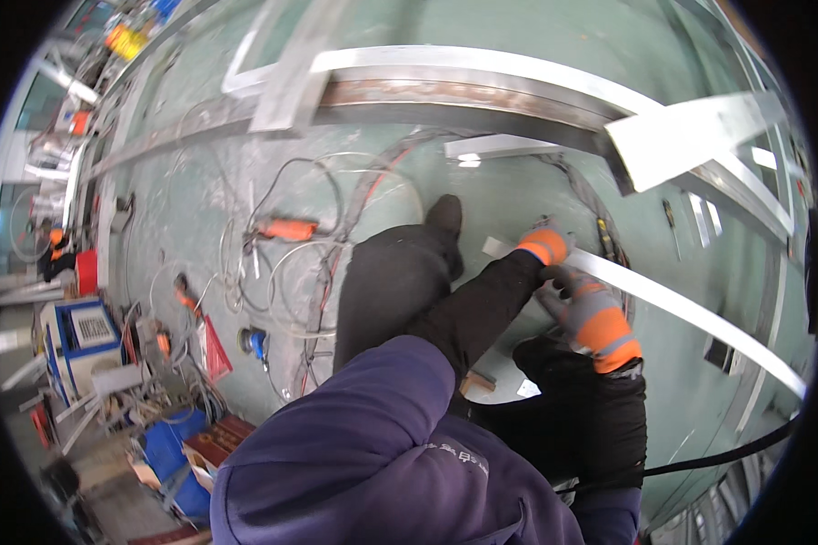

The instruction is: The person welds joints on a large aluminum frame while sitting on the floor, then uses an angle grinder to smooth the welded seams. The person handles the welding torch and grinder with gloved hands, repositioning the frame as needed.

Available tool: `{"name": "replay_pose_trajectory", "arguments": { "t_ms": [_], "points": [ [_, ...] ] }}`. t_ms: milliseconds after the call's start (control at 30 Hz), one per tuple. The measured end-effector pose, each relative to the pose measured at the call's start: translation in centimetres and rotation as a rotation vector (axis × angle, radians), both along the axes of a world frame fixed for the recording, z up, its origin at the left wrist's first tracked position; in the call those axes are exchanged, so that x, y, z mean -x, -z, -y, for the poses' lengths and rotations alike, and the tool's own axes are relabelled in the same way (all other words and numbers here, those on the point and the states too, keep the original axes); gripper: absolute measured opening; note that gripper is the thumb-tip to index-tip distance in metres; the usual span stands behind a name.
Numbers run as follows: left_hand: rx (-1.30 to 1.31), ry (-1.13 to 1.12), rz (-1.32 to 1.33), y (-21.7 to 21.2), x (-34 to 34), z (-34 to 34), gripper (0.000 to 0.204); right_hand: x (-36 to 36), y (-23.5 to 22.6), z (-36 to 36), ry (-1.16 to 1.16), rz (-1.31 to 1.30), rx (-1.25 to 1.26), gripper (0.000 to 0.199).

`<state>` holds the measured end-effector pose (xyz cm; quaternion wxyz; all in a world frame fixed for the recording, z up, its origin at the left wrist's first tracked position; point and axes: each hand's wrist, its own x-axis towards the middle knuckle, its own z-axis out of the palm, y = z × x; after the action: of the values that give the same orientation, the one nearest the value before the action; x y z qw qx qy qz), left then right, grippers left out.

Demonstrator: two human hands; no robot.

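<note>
A long pale metal strip (691, 304) runs from beside my knees toward the right rim. My left hand (547, 238), in a grey glove with an orange cuff, closes over the strip near its left end. Just below, my right hand (595, 320), gloved alike, has its fingers curled in beside the left cuff. What those fingers hold, if anything, is hidden. Past the strip lie a screwdriver (671, 227) and a yellow-and-black tool (605, 238) on the green floor (509, 191).
A steel frame (463, 91) crosses ahead, with a wide pale beam end (691, 141) jutting at right. Cables and hoses (323, 282) loop on the left around an orange power tool (286, 228) and a blue grinder (256, 343). A blue-white machine (82, 336) stands far left.
</note>
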<state>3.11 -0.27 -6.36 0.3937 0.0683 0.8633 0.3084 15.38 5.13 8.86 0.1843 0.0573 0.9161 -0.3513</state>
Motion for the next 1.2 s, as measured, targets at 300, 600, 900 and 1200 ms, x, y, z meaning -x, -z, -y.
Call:
{"name": "replay_pose_trajectory", "arguments": {
  "t_ms": [300, 600, 900, 1200],
  "points": [
    [-0.211, -0.120, -0.556, -20.0, 1.4, 19.1, 0.062, 1.0, -1.2, 0.4, 0.116, -0.099, 0.005, 0.034],
    [0.414, -0.502, -0.654, -7.8, -3.4, 52.9, 0.056, -6.4, -2.7, -2.9, 0.303, -0.115, 0.158, 0.034],
    [0.285, -0.241, 0.064, 12.8, -20.2, 53.9, 0.063, -12.9, -3.4, -8.6, 0.623, -0.107, 0.078, 0.035],
    [0.075, 0.139, 0.733, 11.6, -29.4, 51.5, 0.075, -14.6, 0.2, -9.1, 0.540, 0.008, -0.139, 0.028]
  ]
}}
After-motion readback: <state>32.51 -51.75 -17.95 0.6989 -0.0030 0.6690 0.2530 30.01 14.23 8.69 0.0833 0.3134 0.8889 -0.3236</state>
